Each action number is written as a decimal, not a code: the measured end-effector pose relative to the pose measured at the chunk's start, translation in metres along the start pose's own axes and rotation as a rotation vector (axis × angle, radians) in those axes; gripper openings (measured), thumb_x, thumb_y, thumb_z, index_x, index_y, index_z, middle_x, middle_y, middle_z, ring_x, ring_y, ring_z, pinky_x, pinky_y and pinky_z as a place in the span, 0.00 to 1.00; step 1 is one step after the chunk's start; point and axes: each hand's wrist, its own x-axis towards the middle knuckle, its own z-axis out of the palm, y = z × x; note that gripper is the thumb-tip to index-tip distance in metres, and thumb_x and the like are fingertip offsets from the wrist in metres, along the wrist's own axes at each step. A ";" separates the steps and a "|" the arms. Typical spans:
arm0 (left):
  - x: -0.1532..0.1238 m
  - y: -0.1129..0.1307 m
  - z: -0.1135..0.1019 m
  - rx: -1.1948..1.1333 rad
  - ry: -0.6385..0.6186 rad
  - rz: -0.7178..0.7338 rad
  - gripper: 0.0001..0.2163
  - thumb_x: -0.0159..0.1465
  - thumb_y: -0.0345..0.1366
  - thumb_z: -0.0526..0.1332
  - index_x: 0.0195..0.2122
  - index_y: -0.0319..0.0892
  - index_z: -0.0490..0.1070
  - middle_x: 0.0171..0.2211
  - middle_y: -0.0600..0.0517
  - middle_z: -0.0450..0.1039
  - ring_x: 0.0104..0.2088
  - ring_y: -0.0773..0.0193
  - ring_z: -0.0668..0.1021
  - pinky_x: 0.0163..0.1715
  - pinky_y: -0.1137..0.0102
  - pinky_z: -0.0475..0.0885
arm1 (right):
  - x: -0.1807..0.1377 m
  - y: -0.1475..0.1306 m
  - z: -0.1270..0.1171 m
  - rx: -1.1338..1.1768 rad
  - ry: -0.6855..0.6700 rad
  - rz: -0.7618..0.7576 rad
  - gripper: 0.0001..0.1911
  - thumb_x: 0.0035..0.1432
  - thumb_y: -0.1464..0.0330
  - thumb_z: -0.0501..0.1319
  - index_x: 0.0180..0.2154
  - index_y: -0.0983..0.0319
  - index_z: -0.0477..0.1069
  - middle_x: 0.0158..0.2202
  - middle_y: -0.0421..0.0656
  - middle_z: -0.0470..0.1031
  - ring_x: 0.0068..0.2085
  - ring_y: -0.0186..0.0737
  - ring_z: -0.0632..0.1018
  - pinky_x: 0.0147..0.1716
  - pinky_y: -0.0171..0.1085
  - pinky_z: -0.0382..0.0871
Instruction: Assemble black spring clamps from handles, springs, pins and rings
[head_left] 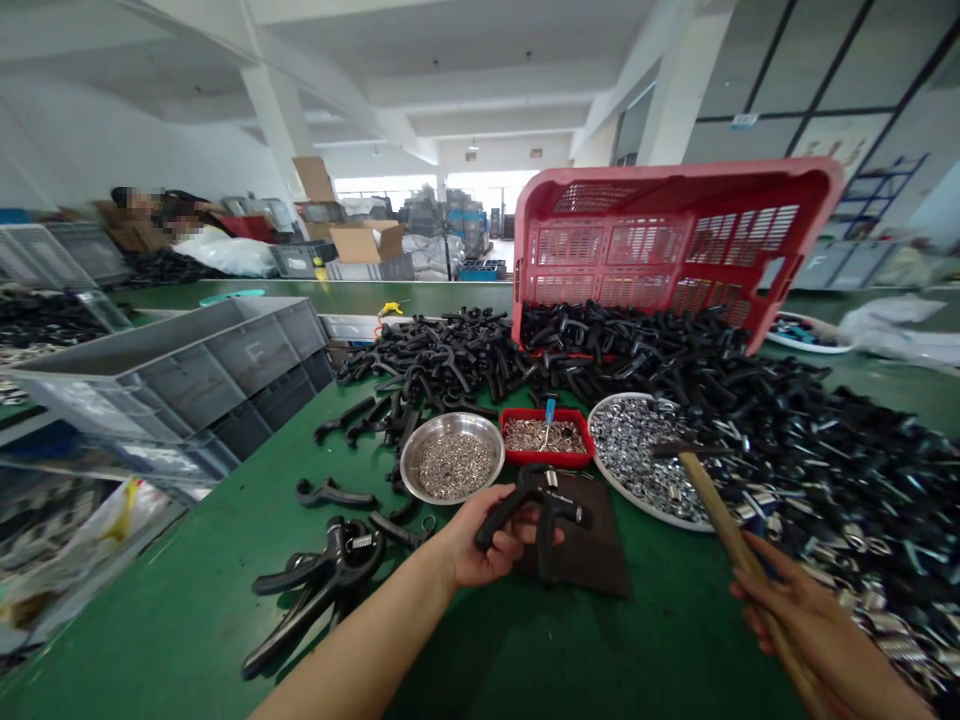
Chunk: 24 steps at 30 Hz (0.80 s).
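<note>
My left hand point(484, 545) is closed around a black plastic hand-grip part point(534, 497), holding it over a dark brown mat point(592, 555) on the green table. My right hand point(806, 615) grips the wooden handle of a hammer point(712, 500), whose head hangs over a white plate of shiny metal springs and rings point(637, 445). A round steel bowl of small metal pieces point(452, 458) and a red tray of pins point(546, 437) sit just beyond my left hand.
A big heap of black plastic handles point(750, 400) spills from a tipped red crate point(667, 240). Assembled black grippers point(322, 580) lie near my left forearm. Grey bins point(187, 370) stand stacked at the left. A person sits far back left.
</note>
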 end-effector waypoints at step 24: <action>-0.067 0.010 0.044 1.351 0.917 0.712 0.16 0.57 0.49 0.54 0.39 0.43 0.62 0.35 0.51 0.67 0.24 0.70 0.69 0.24 0.75 0.65 | 0.033 -0.022 -0.004 -0.021 -0.063 -0.127 0.39 0.52 0.58 0.56 0.60 0.69 0.46 0.22 0.44 0.72 0.20 0.37 0.72 0.19 0.34 0.66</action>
